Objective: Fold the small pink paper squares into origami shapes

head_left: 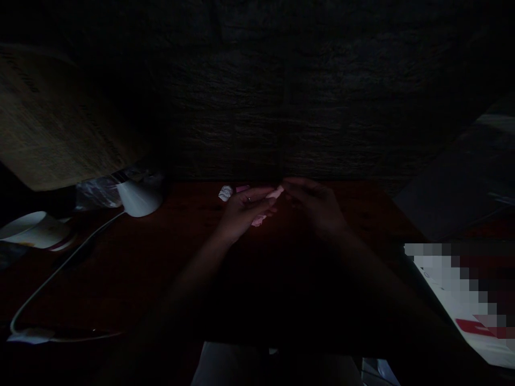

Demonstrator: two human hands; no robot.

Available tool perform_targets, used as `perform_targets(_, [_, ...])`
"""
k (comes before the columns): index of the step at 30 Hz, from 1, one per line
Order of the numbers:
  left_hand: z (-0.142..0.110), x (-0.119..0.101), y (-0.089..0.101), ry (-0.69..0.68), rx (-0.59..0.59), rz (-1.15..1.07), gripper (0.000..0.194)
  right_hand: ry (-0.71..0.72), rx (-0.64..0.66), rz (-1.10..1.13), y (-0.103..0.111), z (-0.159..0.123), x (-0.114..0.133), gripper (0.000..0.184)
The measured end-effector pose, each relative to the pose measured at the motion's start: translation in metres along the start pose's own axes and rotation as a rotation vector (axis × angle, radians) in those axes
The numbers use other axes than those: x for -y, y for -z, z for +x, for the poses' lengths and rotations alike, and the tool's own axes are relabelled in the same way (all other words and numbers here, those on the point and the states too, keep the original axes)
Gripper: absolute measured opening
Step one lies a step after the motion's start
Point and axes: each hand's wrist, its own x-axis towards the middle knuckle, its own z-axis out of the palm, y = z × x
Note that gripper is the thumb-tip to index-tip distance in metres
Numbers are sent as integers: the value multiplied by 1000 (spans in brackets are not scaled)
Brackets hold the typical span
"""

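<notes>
In dim light, both hands meet over the middle of the tabletop. My left hand (pixel 240 212) is closed, thumb and fingers pinching a small pale pink piece (pixel 276 192); whether it is paper or something soft like clay I cannot tell. Its right end lies at the fingertips of my right hand (pixel 317 202), which are also pinched together there. Below my left fingers is a pink crumpled lump (pixel 258 220). A white crumpled lump (pixel 225 193) lies beyond my left wrist, beside a flat pink-purple object (pixel 242 188) partly hidden by that hand.
Left on the dark wooden table (pixel 161 257) are a white cup-shaped container (pixel 140 199), a tipped paper cup (pixel 36 230) and a white cable (pixel 60 271). A cardboard box (pixel 60 118) stands above them. A white printed item (pixel 446 300) is at right; a brick-patterned wall (pixel 257 107) rises behind.
</notes>
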Motion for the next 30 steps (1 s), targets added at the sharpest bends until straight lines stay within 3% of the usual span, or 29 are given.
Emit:
perform_targets(10, [1, 0, -2, -73, 66, 37, 43, -25, 71, 91, -3, -1, 3, 25])
perform_targets(16, [-1, -4, -6, -39, 104, 50, 37, -40, 84, 111, -4, -1, 3, 30])
perform_targets(23, [-1, -1, -6, -17, 121, 24, 44, -64, 134, 129, -3, -1, 5, 31])
perform_targets(30, [-4, -4, -8, -50, 93, 110, 29, -85, 107, 160, -7, -2, 0, 31])
